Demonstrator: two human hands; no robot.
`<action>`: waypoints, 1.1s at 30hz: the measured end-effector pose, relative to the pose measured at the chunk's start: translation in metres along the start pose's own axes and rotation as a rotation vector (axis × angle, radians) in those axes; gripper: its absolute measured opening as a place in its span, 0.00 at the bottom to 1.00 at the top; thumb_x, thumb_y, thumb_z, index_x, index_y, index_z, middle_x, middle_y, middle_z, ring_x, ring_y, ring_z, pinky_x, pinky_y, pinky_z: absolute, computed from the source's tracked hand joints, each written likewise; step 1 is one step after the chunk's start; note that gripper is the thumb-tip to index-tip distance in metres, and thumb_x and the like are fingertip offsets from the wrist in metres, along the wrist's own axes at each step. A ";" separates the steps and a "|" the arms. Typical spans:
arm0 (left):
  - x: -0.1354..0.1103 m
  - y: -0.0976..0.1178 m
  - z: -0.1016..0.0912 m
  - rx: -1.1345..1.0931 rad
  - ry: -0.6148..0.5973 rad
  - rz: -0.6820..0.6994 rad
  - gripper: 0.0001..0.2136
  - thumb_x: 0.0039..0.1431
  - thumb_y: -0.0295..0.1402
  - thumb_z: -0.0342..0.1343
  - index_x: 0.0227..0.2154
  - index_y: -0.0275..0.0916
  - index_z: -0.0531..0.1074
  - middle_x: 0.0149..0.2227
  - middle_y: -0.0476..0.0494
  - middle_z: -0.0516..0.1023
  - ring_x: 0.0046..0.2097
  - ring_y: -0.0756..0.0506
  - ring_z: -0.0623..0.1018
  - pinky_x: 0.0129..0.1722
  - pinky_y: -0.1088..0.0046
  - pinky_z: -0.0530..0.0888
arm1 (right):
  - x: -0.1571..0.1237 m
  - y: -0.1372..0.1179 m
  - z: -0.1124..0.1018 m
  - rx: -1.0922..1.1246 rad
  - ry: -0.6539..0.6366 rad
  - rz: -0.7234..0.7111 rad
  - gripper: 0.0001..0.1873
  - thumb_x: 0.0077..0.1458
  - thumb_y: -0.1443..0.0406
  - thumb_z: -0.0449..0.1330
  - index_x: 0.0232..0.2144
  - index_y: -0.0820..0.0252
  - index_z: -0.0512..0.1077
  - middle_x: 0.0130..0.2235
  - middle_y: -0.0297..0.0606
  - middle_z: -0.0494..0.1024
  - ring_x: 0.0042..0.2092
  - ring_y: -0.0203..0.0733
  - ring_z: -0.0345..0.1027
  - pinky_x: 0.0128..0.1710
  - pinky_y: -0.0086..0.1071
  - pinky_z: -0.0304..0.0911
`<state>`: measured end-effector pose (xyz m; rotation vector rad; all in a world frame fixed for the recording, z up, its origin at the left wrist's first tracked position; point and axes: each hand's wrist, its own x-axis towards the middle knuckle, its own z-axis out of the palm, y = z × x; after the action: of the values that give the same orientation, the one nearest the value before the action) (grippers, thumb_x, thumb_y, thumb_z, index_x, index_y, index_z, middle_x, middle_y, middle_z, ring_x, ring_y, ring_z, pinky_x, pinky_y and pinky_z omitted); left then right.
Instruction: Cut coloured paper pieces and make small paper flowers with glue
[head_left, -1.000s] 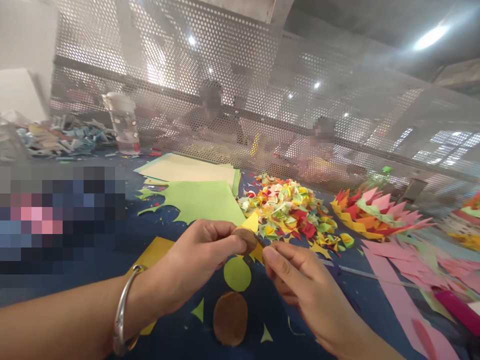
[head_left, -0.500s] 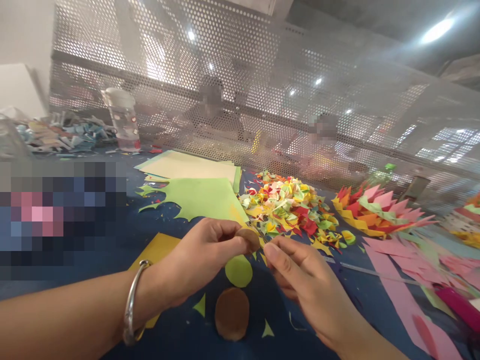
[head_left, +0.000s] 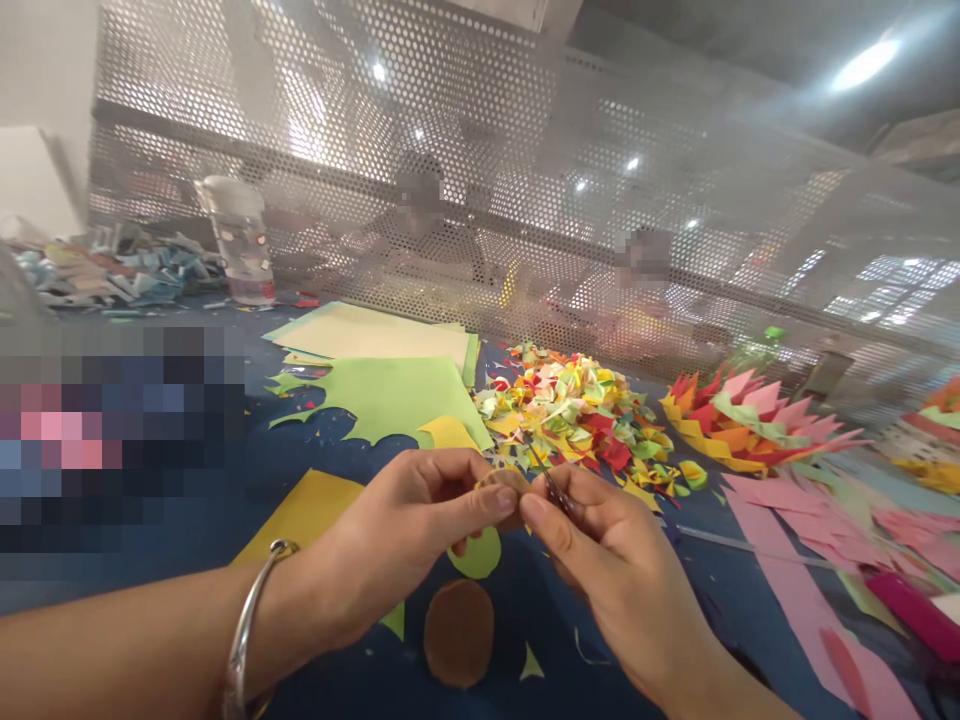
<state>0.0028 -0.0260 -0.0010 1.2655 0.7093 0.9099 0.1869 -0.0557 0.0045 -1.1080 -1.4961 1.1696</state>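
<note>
Between the thumb and fingers of my left hand (head_left: pixel 431 515) is a small brown disc (head_left: pixel 504 482), partly covered by the fingertips. My right hand (head_left: pixel 592 520) is closed beside it, thumb tip touching the disc's right edge. A thin, dark, pointed metal tool (head_left: pixel 553 485), like small scissors, sticks up from the right fingers; the rest of it is hidden in the hand. Just below my hands a light green paper circle (head_left: pixel 478 553) lies on the table. Nearer me is a larger brown round piece (head_left: pixel 459 634), lying flat.
Light green cut paper (head_left: pixel 409 395) and a stack of pale sheets (head_left: pixel 375 335) lie ahead. A heap of colourful scraps (head_left: pixel 581 405) stands at right, beside folded-paper spikes (head_left: pixel 765 415) and pink strips (head_left: pixel 795 575). A bottle (head_left: pixel 244 240) stands back left before a perforated metal screen (head_left: pixel 525 150).
My right hand has moved in against the small brown disc, and the dark tool now shows upright above its fingers. The disc has tilted. A yellow paper piece behind now shows more.
</note>
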 end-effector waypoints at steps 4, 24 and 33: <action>0.001 0.002 0.002 0.027 0.002 0.038 0.15 0.57 0.44 0.64 0.29 0.35 0.75 0.27 0.48 0.74 0.30 0.50 0.72 0.29 0.76 0.71 | 0.000 0.001 -0.002 -0.026 -0.032 0.029 0.17 0.61 0.51 0.64 0.34 0.58 0.75 0.22 0.23 0.56 0.21 0.29 0.38 0.16 0.28 0.35; -0.001 0.010 -0.003 0.304 -0.016 0.165 0.14 0.63 0.43 0.58 0.28 0.38 0.71 0.26 0.53 0.67 0.29 0.51 0.65 0.29 0.75 0.64 | -0.005 -0.008 -0.002 -0.178 -0.022 -0.007 0.21 0.64 0.48 0.59 0.27 0.57 0.67 0.23 0.24 0.52 0.24 0.32 0.42 0.22 0.31 0.44; -0.003 0.016 -0.001 0.215 -0.062 0.142 0.15 0.61 0.44 0.60 0.28 0.36 0.73 0.27 0.51 0.69 0.31 0.50 0.66 0.33 0.74 0.64 | -0.005 -0.005 -0.005 -0.213 -0.041 -0.026 0.22 0.65 0.48 0.58 0.27 0.57 0.69 0.23 0.25 0.54 0.23 0.33 0.43 0.21 0.31 0.43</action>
<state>-0.0024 -0.0272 0.0144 1.5440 0.6890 0.9228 0.1924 -0.0603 0.0093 -1.2086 -1.6923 1.0385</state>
